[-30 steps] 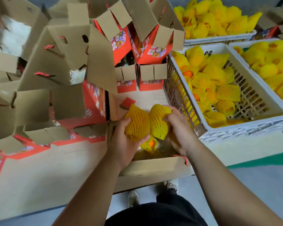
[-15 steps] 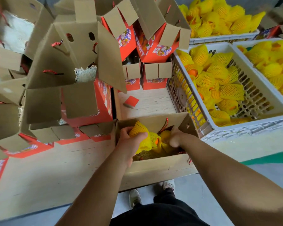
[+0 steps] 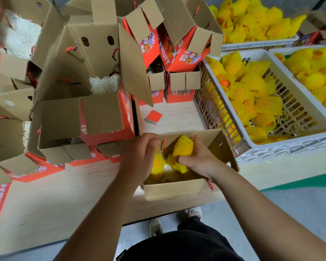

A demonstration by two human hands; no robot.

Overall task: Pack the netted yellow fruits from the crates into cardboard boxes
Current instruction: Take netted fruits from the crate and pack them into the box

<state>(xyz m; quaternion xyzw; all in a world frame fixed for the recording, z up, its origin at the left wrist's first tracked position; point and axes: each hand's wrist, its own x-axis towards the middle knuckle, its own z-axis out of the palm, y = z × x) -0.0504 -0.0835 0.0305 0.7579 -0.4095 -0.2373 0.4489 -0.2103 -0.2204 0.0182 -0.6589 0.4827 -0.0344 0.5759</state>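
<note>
Fingers of my right hand (image 3: pixel 198 159) curl round a netted yellow fruit (image 3: pixel 183 146), now down inside the open cardboard box (image 3: pixel 172 191). Left hand (image 3: pixel 141 155) has let go of its fruit (image 3: pixel 157 163), fingers loose. White crate (image 3: pixel 290 146) beside still half full.

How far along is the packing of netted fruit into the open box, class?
Done: at least one netted fruit already lies in the open box. In hand: the right hand grips another fruit over the box, while the left hand reaches in beside it. Left: the nearest crate still holds many netted fruits.
</note>
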